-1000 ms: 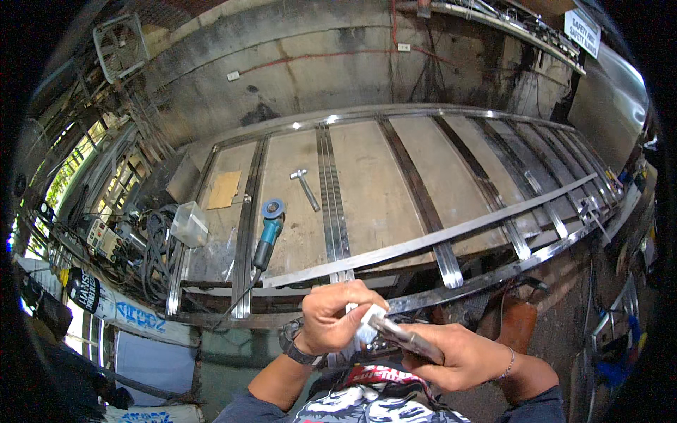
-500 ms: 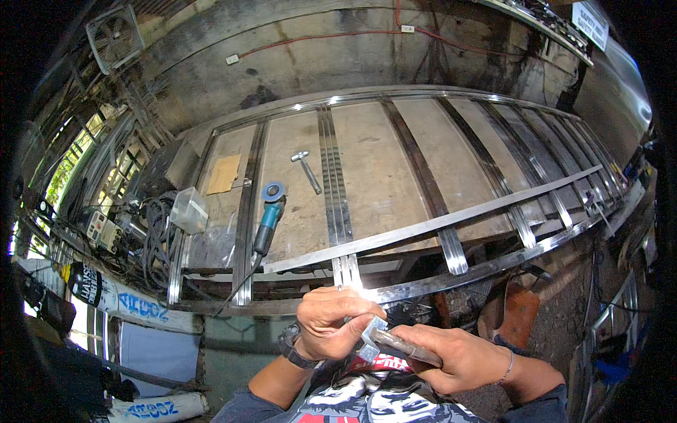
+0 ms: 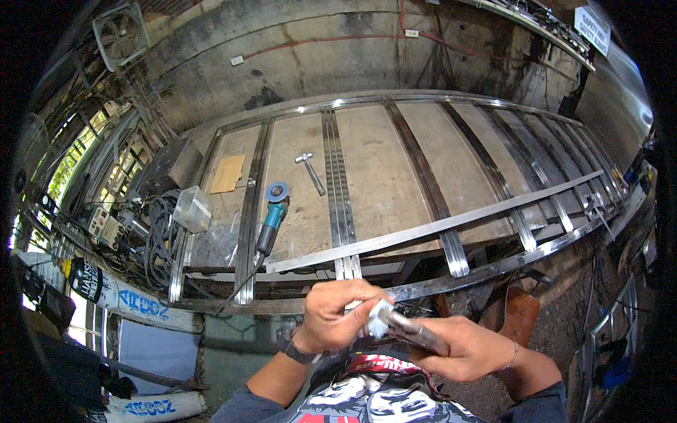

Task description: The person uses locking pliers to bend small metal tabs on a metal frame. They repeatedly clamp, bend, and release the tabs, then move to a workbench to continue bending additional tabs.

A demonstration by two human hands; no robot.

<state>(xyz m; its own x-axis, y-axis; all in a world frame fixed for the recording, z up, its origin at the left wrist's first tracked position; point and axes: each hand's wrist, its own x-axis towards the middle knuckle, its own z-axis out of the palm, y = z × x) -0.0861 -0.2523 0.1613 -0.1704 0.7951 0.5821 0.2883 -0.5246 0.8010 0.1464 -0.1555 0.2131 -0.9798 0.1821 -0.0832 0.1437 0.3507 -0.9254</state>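
Note:
My left hand (image 3: 340,317) is closed, pinching a small bent piece of shiny sheet metal (image 3: 379,321) between thumb and fingers. In my right hand (image 3: 462,347) is a worn metal tool that looks like pliers (image 3: 416,333). Its front end meets the right side of the small metal piece; whether the jaws clamp it cannot be made out. Both hands are close together in front of my chest, just short of the near rail of a large metal frame (image 3: 282,304).
Across the frame's bars lies a long flat metal strip (image 3: 423,229). An angle grinder (image 3: 271,222) and a hammer (image 3: 309,173) rest on the board beneath. At left are a clear plastic box (image 3: 192,210), coiled cables (image 3: 161,240) and a white-and-blue cylinder (image 3: 141,304).
The small metal piece has turned within my left fingers, and the tool's front end has swung slightly upward with it. Both hands stay close together.

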